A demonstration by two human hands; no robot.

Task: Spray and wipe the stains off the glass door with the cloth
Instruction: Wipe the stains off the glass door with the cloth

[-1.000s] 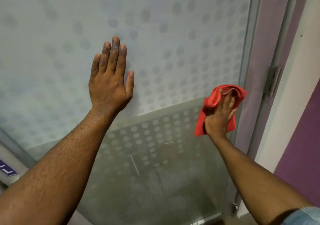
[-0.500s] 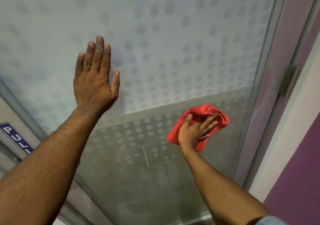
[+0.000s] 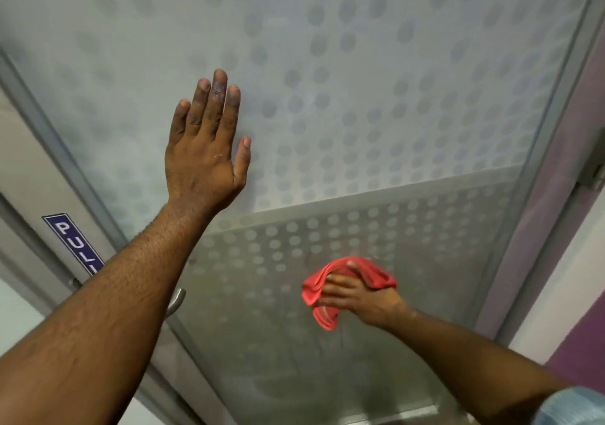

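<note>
Right grip (image 3: pixel 360 297) on cloth (image 3: pixel 330 293), against glass door (image 3: pixel 376 129)

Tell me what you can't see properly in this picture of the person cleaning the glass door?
- Spray bottle: nowhere in the head view.
- PULL sign: its lower end is hidden behind the left forearm.
- Door handle: mostly covered by the same forearm.
- Stains under the red cloth: hidden by the cloth and the right hand.
- Hinge: cut off by the right edge.
- Left hand: its palm faces the glass door, so contact is unclear.
</note>
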